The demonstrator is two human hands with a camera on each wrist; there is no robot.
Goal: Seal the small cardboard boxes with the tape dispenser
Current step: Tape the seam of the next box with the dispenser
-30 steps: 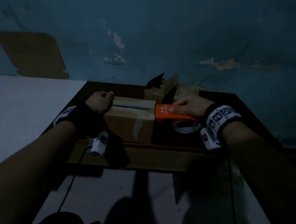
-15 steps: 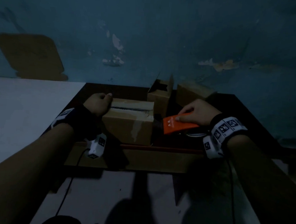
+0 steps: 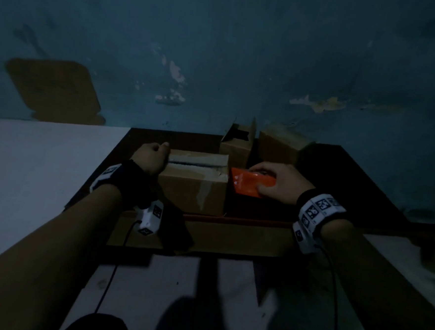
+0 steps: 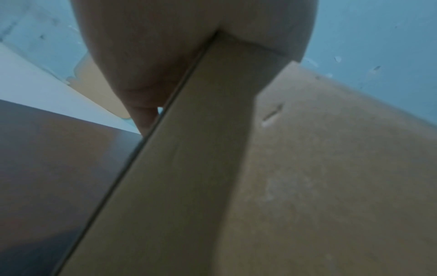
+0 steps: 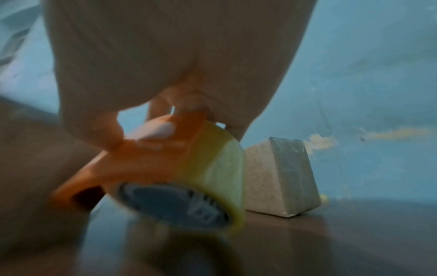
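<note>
A: Cardboard is most of what the head view gives: three boxes on the dark table (image 3: 339,173). The near box (image 3: 194,186) has a tape strip along its top seam. The left hand (image 3: 151,157) is a curled fist pressed on the box's left end. Far behind stand an open box (image 3: 237,145) and a closed box (image 3: 279,146). The right hand (image 3: 279,182) curls round one orange tape dispenser (image 3: 251,184), just right of the near box.

B: And the left wrist view?

A: The palm lies on the box edge (image 4: 212,130); the fingers are hidden.

B: The right wrist view?

A: The fingers (image 5: 158,104) clasp the dispenser body, one tape roll (image 5: 212,168) below, low over the table; one taped box (image 5: 276,179) is behind.

B: Which step?

A: I judge the strip is finished. The next move calls for pressing it flat, then taking the open box.
</note>
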